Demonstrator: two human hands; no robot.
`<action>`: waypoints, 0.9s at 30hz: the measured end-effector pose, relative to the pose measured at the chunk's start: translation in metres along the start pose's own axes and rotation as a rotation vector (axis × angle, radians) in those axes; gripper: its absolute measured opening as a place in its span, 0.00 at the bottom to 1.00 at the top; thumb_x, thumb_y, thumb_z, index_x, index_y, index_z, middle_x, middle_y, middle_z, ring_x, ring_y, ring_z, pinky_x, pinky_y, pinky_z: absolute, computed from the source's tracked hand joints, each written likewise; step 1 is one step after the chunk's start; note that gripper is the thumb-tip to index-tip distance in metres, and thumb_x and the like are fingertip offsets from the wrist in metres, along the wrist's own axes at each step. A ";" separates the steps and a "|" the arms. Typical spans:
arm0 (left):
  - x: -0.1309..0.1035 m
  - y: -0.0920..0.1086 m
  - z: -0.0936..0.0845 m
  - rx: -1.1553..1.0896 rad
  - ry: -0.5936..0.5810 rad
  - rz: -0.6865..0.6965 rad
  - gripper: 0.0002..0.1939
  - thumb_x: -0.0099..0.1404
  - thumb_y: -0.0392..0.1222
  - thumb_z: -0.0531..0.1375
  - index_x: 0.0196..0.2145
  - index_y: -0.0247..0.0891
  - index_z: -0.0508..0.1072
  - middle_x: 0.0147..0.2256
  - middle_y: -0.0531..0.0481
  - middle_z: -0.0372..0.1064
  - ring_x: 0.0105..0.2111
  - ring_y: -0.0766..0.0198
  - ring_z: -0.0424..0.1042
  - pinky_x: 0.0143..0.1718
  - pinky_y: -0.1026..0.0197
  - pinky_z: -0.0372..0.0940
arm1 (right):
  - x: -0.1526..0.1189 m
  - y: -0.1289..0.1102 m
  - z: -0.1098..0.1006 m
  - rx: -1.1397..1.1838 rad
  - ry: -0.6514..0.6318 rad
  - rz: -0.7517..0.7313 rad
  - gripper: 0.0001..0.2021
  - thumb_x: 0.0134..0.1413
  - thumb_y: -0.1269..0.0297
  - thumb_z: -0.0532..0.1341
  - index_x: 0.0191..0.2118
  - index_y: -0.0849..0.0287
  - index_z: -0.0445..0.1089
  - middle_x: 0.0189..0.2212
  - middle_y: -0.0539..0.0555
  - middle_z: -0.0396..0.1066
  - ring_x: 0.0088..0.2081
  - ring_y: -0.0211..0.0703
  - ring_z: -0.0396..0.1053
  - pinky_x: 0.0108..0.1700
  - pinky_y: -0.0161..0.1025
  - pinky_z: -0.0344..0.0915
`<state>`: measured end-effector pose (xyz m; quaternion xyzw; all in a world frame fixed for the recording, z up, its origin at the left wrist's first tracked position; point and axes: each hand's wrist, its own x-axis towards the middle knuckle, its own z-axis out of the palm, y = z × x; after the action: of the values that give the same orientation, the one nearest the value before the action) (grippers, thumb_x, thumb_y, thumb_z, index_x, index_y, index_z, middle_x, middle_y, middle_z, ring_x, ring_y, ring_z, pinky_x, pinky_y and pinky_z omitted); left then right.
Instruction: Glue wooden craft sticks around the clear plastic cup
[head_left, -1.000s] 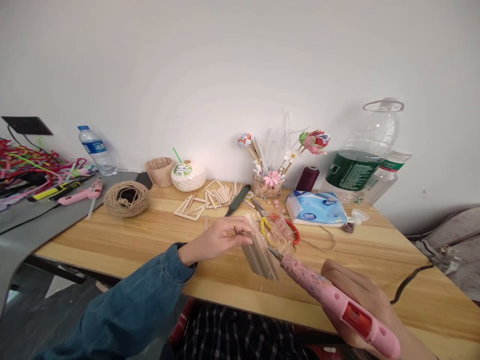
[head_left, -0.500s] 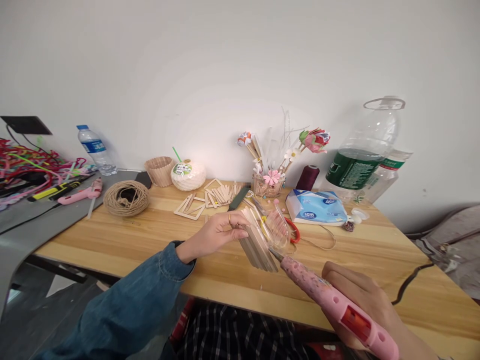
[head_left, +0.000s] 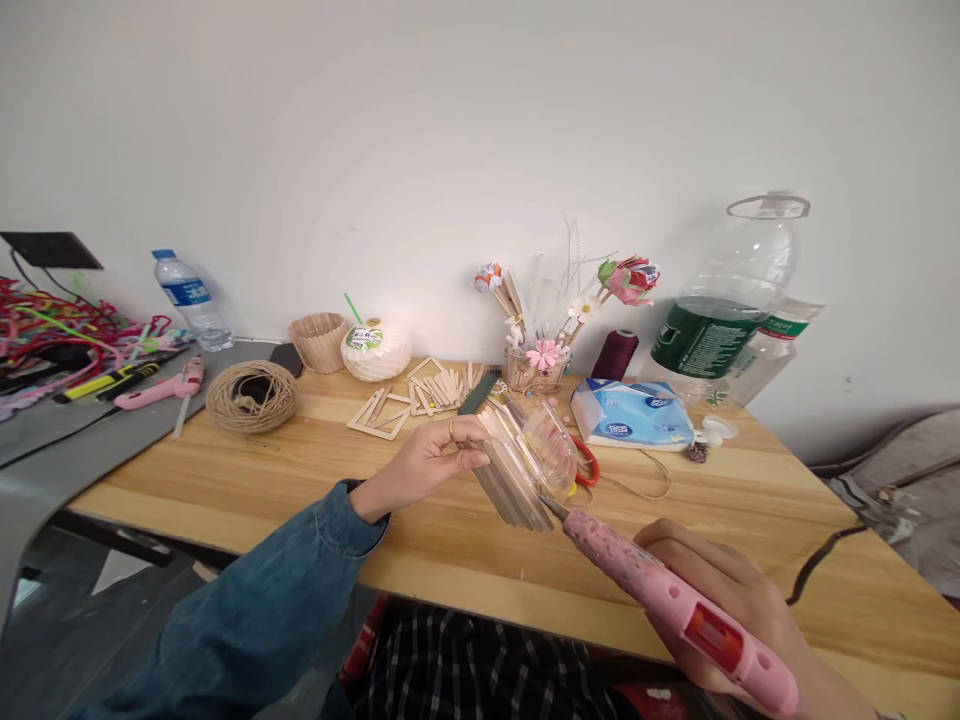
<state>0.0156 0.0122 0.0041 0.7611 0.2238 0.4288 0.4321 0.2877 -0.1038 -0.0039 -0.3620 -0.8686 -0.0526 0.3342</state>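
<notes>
My left hand (head_left: 425, 462), in a blue denim sleeve, grips a clear plastic cup clad in wooden craft sticks (head_left: 525, 465) and holds it tilted just above the wooden table (head_left: 300, 480). My right hand (head_left: 720, 600) is closed around a pink hot glue gun (head_left: 675, 610). Its nozzle touches the lower right edge of the stick-clad cup.
Loose craft sticks and stick frames (head_left: 420, 395), a twine ball (head_left: 253, 396), a stick-made cup (head_left: 320, 342), a coconut drink (head_left: 376, 349), a jar of paper flowers (head_left: 540, 350), a tissue pack (head_left: 634, 415), red-handled scissors (head_left: 585, 462) and large bottles (head_left: 724, 310) crowd the far side. A second glue gun (head_left: 161, 388) lies at left.
My left hand has lifted and turned the stick-clad cup slightly to the left. The glue gun's nozzle has stayed at the cup's lower edge.
</notes>
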 end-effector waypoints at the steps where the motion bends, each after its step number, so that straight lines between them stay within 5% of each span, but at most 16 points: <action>1: 0.000 0.000 0.000 -0.002 0.007 -0.004 0.16 0.59 0.51 0.61 0.30 0.33 0.73 0.29 0.48 0.67 0.31 0.65 0.66 0.35 0.64 0.63 | 0.000 0.000 0.000 0.000 0.000 0.006 0.05 0.47 0.72 0.50 0.30 0.56 0.60 0.25 0.50 0.65 0.24 0.35 0.65 0.21 0.32 0.61; 16: -0.001 -0.006 -0.006 -0.090 0.087 -0.060 0.17 0.56 0.53 0.63 0.30 0.34 0.73 0.30 0.49 0.67 0.33 0.64 0.66 0.36 0.63 0.64 | -0.003 0.001 0.001 -0.058 -0.005 -0.008 0.06 0.50 0.72 0.49 0.26 0.56 0.59 0.20 0.48 0.60 0.19 0.33 0.59 0.18 0.33 0.56; 21: -0.004 -0.009 -0.016 0.026 0.026 -0.004 0.17 0.60 0.53 0.59 0.32 0.34 0.73 0.32 0.47 0.68 0.34 0.63 0.67 0.37 0.60 0.64 | -0.013 0.011 -0.004 -0.150 -0.002 0.030 0.11 0.50 0.73 0.50 0.38 0.57 0.65 0.29 0.51 0.70 0.29 0.36 0.70 0.27 0.31 0.66; 24: -0.004 -0.008 -0.025 0.184 -0.112 0.120 0.11 0.64 0.46 0.57 0.34 0.35 0.73 0.33 0.47 0.69 0.38 0.62 0.67 0.42 0.58 0.62 | -0.028 0.024 -0.008 -0.231 0.001 0.205 0.12 0.54 0.67 0.51 0.44 0.54 0.64 0.35 0.52 0.71 0.34 0.41 0.73 0.29 0.34 0.68; 27: -0.005 -0.006 -0.035 0.379 -0.251 0.200 0.09 0.66 0.41 0.54 0.35 0.37 0.72 0.35 0.46 0.69 0.45 0.60 0.64 0.49 0.55 0.59 | -0.049 0.037 -0.009 -0.347 -0.107 0.549 0.11 0.57 0.58 0.49 0.42 0.53 0.63 0.38 0.53 0.70 0.30 0.44 0.72 0.21 0.38 0.65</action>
<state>-0.0161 0.0283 0.0059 0.8942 0.1682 0.3221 0.2614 0.3425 -0.1091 -0.0327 -0.6364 -0.7330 -0.0885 0.2234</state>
